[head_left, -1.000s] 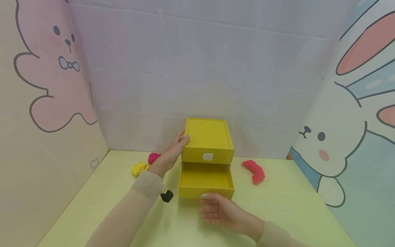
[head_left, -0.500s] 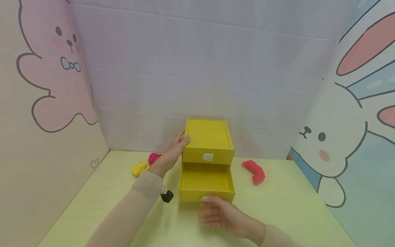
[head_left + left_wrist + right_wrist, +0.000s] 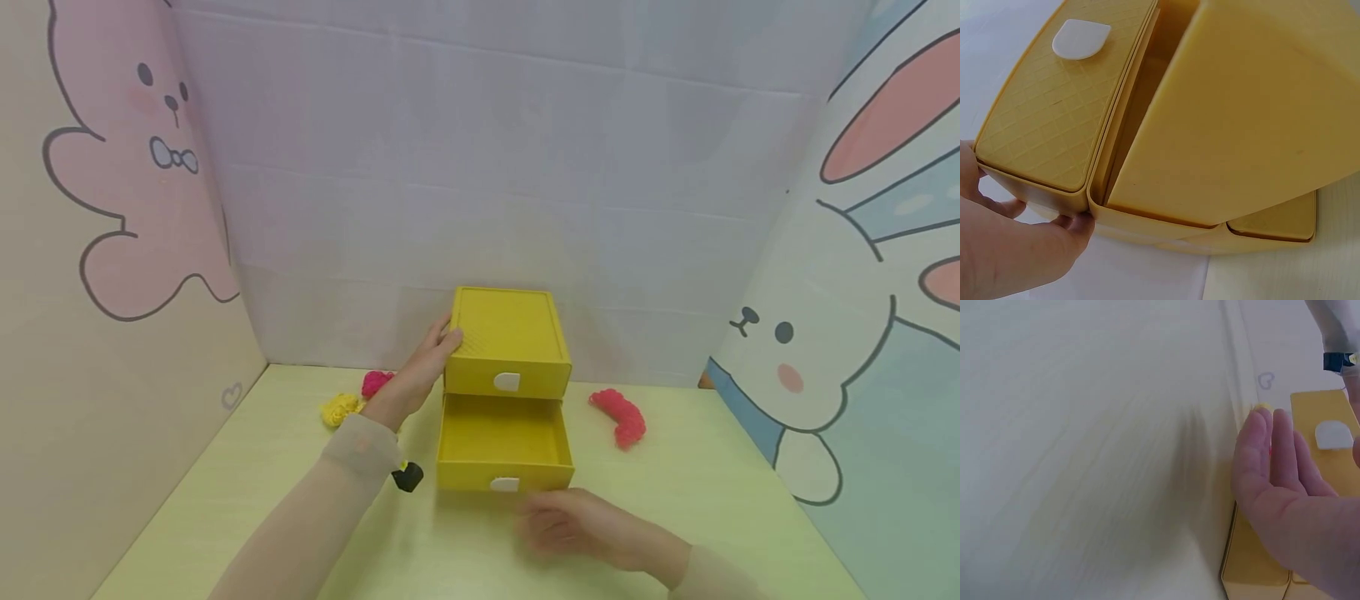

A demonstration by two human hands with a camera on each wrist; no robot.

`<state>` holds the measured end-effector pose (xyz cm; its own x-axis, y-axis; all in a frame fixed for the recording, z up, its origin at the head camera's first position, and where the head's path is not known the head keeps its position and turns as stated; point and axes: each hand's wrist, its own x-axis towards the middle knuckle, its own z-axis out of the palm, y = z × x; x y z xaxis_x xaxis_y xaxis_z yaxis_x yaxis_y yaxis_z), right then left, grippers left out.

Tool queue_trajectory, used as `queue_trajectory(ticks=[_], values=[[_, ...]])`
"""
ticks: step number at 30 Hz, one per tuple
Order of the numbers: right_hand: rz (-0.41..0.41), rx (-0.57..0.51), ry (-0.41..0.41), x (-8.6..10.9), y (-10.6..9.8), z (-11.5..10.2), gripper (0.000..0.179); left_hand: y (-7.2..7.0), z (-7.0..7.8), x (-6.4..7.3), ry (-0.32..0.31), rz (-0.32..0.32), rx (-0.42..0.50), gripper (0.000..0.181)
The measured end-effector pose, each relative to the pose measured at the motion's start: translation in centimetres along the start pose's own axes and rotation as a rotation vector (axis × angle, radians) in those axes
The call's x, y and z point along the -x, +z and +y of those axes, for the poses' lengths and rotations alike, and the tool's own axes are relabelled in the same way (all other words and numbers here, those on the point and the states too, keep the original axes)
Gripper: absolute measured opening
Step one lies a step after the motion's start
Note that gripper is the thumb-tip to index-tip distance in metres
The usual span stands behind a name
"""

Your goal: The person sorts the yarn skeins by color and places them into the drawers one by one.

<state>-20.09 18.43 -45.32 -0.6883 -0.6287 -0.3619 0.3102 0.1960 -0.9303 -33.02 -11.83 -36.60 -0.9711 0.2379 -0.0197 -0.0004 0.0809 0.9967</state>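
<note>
A yellow drawer cabinet [image 3: 510, 325] stands against the back wall, its top drawer pushed in. The drawer below [image 3: 468, 477] is pulled out; in the head view its inside looks bare. My left hand [image 3: 412, 379] grips the cabinet's upper left side. In the left wrist view, the thumb and fingers of that hand [image 3: 1019, 244] wrap the casing beside the top drawer, and another drawer front [image 3: 1275, 219] shows under the pulled-out one. Blurred, my right hand [image 3: 577, 525] is just below and right of the white tab [image 3: 505, 484], apart from it, fingers loosely bent.
Left of the cabinet lie a yellow bundle [image 3: 341, 410] and a magenta bundle [image 3: 375, 382], partly behind my left arm. A small black object [image 3: 408, 477] sits by the left sleeve. A pinkish-red bundle [image 3: 621, 418] lies to the right.
The drawer has come slightly further out toward me. My right hand has let go of its white tab and moved right. The left hand has stayed on the cabinet.
</note>
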Motion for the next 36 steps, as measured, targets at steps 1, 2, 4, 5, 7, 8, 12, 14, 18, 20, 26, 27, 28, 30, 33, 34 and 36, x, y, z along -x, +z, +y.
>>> queue_trajectory(ticks=[1,2,4,5,7,8,12,14,18,20,26,27,28,30,33,34,36], values=[[-0.004,0.024,0.003,0.4,-0.5,-0.1,0.053,0.0,0.0,0.0,0.000,0.000,0.000,0.071],[-0.005,0.047,0.006,0.9,-1.1,-0.2,0.052,0.0,0.0,0.0,0.000,0.000,0.000,0.071],[0.002,0.092,0.015,1.7,-2.2,-0.4,0.050,0.1,0.1,0.1,0.000,0.000,-0.001,0.070],[0.012,0.108,0.021,2.1,-2.8,-0.5,0.050,0.1,0.1,0.1,0.001,-0.001,0.000,0.070],[0.024,0.136,0.020,2.7,-4.1,-0.6,0.051,0.1,0.1,0.1,0.002,-0.001,0.002,0.069],[0.035,0.155,0.019,3.0,-4.8,-0.6,0.052,0.1,0.2,0.1,0.004,-0.003,0.003,0.069],[0.078,0.214,-0.012,3.9,-7.5,-0.9,0.054,0.0,0.1,0.0,0.002,-0.005,0.005,0.069],[0.133,0.254,-0.024,4.1,-8.6,-1.2,0.053,0.0,0.0,-0.1,-0.002,-0.002,0.004,0.069],[0.299,0.390,-0.041,4.2,-10.6,-1.9,0.051,-0.1,-0.1,-0.2,-0.003,0.002,0.004,0.070],[0.399,0.489,-0.047,4.0,-11.6,-2.3,0.050,0.0,-0.1,-0.2,0.000,0.001,0.003,0.070],[0.704,0.821,-0.162,2.7,-14.1,-2.4,0.039,0.0,0.0,-0.1,0.000,0.000,-0.006,0.070],[0.745,0.862,-0.183,2.3,-14.4,-2.3,0.038,0.0,0.0,-0.1,-0.001,0.001,-0.007,0.069],[0.779,0.887,-0.197,1.9,-14.7,-2.2,0.039,0.0,0.0,-0.1,-0.001,0.000,-0.005,0.069],[0.818,0.922,-0.210,1.0,-15.3,-2.0,0.045,0.0,0.0,-0.1,0.000,0.000,0.001,0.069],[0.858,0.944,-0.164,-0.4,-16.0,-1.8,0.056,0.0,0.0,-0.2,0.000,0.003,0.003,0.069],[0.871,0.945,-0.136,-0.9,-16.3,-1.8,0.060,0.1,0.0,-0.2,0.002,0.002,0.005,0.069],[0.895,0.943,-0.068,-1.8,-16.8,-1.6,0.067,0.1,-0.1,-0.3,0.001,0.003,0.010,0.069]])
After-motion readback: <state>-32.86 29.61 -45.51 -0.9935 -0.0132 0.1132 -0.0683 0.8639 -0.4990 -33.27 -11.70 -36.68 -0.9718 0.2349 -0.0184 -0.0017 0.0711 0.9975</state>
